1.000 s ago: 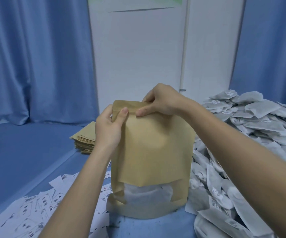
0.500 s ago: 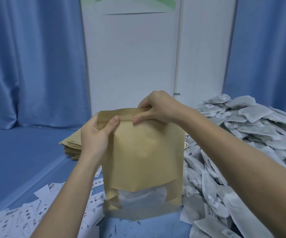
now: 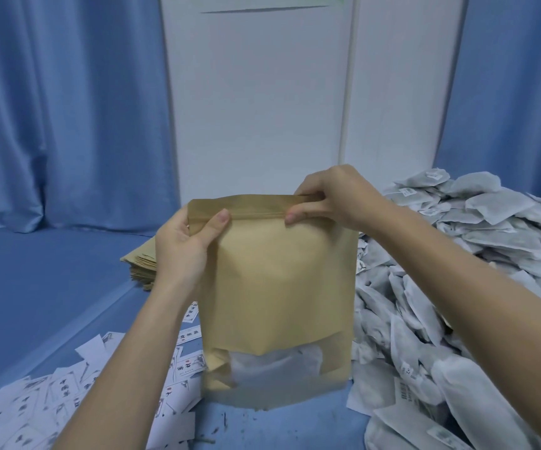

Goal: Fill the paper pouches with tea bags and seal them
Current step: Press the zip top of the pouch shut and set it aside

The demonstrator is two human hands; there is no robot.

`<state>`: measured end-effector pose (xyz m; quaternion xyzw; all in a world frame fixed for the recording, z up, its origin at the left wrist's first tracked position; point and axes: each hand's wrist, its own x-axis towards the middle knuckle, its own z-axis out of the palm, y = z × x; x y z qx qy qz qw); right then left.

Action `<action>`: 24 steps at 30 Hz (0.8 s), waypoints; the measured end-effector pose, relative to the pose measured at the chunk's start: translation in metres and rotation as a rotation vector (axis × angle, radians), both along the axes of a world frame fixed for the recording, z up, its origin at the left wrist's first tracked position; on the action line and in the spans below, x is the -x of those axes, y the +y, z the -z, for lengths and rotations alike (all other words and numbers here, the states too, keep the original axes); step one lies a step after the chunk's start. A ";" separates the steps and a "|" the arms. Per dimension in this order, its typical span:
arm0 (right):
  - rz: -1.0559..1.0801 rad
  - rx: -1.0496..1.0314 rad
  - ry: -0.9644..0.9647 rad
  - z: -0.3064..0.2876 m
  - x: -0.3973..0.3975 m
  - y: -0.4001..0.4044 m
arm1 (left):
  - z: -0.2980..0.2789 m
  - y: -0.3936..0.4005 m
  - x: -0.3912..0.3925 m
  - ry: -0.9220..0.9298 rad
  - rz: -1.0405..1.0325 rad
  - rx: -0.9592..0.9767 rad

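A brown paper pouch (image 3: 279,280) stands upright on the blue table in front of me, with white tea bags showing through its clear window (image 3: 275,363) near the bottom. My left hand (image 3: 184,245) pinches the top strip at its left corner, thumb on the front. Further right along the same strip, my right hand (image 3: 331,196) pinches it between thumb and fingers. The strip between the hands looks pressed flat.
A big heap of white tea bags (image 3: 477,254) fills the right side. A stack of flat brown pouches (image 3: 141,261) lies behind my left hand. Printed white paper labels (image 3: 67,394) are scattered at the lower left. Blue curtains and a white panel stand behind.
My right hand has slid to the right along the pouch's top strip, widening the gap to my left hand. The left hand keeps its pinch on the left corner.
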<state>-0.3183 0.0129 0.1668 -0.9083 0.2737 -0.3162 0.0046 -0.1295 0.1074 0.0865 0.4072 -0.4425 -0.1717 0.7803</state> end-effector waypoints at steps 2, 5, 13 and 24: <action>-0.006 -0.024 0.008 0.000 0.005 -0.003 | 0.000 0.001 0.002 0.005 0.007 0.000; -0.025 -0.066 0.035 -0.005 0.012 -0.003 | -0.002 0.001 0.002 0.015 0.021 0.029; 0.042 -0.030 0.028 -0.008 0.031 -0.009 | -0.002 0.005 -0.006 0.049 0.035 0.060; 0.003 -0.239 -0.122 0.005 0.052 -0.027 | 0.001 0.005 -0.011 0.096 0.024 -0.002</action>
